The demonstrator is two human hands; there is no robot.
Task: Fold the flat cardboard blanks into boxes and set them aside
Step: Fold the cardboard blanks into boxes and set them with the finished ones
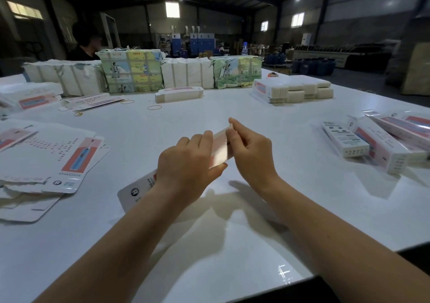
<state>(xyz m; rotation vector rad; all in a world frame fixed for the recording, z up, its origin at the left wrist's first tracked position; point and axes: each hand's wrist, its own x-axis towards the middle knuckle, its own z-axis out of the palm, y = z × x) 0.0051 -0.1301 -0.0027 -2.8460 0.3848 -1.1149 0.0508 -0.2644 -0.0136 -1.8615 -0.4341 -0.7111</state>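
- Both hands grasp one box (218, 149) mid-fold: left hand (186, 163) wraps it, right hand (251, 153) pinches its far end.
- Next, likely: close the flap, set it right beside finished boxes (381, 144).

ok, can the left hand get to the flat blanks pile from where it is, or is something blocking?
Probably yes, once freed. The left hand grips the half-folded box together with the right hand. The flat blanks pile lies to its left with only bare table between.
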